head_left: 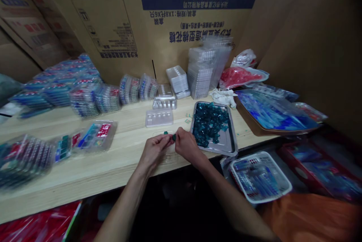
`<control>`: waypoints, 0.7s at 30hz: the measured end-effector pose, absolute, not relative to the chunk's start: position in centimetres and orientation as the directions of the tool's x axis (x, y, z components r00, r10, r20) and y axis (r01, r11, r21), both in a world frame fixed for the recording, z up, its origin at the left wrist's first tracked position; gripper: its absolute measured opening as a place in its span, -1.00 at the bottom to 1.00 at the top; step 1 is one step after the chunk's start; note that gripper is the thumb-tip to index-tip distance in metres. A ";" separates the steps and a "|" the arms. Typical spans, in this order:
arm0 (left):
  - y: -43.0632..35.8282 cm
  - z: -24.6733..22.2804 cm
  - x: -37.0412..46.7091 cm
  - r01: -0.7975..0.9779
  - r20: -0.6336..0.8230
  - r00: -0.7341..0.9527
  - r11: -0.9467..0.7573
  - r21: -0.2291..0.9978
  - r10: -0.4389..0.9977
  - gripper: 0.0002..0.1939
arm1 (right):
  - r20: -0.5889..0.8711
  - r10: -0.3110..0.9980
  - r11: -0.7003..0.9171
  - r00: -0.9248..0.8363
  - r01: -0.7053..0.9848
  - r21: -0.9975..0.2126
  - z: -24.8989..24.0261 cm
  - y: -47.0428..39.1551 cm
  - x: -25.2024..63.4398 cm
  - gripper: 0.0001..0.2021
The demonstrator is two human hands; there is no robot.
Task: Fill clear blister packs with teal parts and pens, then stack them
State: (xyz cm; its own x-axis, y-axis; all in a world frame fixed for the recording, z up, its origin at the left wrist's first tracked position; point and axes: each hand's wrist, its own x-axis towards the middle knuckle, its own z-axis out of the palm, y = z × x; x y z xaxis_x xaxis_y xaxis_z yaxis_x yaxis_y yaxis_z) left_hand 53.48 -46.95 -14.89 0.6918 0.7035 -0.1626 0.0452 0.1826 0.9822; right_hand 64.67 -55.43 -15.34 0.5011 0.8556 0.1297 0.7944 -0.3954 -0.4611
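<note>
Both of my hands meet near the table's front edge. My left hand [156, 149] is closed in a pinch, its fingertips against my right hand [186, 144], which is also closed. Between them shows a small dark green piece [174, 136], held by both. Another bit of green sticks up just beyond my left fingers. Below and around the hands lies a clear plastic tray [169, 157], partly hidden by them. Close on the right stands a metal tray [234, 140] with many dark teal pieces [209, 121] heaped in it.
Clear moulded trays [159, 117] and tall stacks of them [201, 72] stand behind. Filled packs [104, 130] lie left. A cardboard box of blue packets [277, 110] sits at right, above a white basket [260, 178]. A large carton [158, 26] walls the back.
</note>
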 end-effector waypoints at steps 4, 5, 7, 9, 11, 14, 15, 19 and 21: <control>-46.8 -14.3 53.6 -0.019 -0.143 0.685 0.213 0.977 0.715 -0.69 | 0.160 0.883 -0.304 0.441 0.797 -0.521 -14.7 -55.3 65.1 -0.89; -46.5 -14.4 53.6 -0.014 -0.144 0.679 0.209 0.978 0.720 -0.68 | 0.146 0.897 -0.283 0.417 0.796 -0.535 -14.5 -55.4 65.3 -0.88; -45.4 -14.8 53.2 0.006 -0.141 0.659 0.182 0.983 0.739 -0.67 | 0.126 0.919 -0.249 0.373 0.799 -0.547 -14.4 -55.9 66.1 -0.81; -43.9 -15.4 52.4 0.055 -0.091 0.613 0.073 0.996 0.785 -0.65 | 0.112 0.910 -0.298 0.400 0.817 -0.493 -14.3 -56.9 67.5 -0.70; -42.2 -16.1 51.6 0.156 0.011 0.575 -0.122 0.980 0.818 -0.69 | 0.075 0.868 -0.440 0.491 0.829 -0.346 -14.5 -58.3 69.0 -0.67; -40.8 -17.0 51.3 0.282 0.202 0.637 -0.469 0.837 0.744 -0.85 | -0.029 0.821 -0.569 0.570 0.814 -0.121 -15.0 -60.0 70.7 -0.71; -40.7 -17.3 51.6 0.286 0.255 0.681 -0.570 0.771 0.686 -0.86 | -0.055 0.816 -0.578 0.575 0.811 -0.088 -15.2 -60.3 71.0 -0.70; -41.0 -18.3 53.1 0.250 0.300 0.836 -0.805 0.537 0.460 -0.80 | -0.080 0.801 -0.599 0.594 0.797 -0.077 -15.9 -60.4 71.4 -0.68; -41.2 -18.7 53.6 0.251 0.275 0.870 -0.849 0.466 0.408 -0.80 | -0.086 0.801 -0.599 0.593 0.797 -0.084 -15.9 -60.4 71.6 -0.70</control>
State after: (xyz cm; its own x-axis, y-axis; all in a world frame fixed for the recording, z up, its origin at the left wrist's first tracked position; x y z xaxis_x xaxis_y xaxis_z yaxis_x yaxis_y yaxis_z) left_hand 53.62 -41.17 -18.74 0.8704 0.4083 0.2750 0.2509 -0.8486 0.4658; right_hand 71.55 -60.37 -15.90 0.5926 0.8008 -0.0864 0.7967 -0.5986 -0.0839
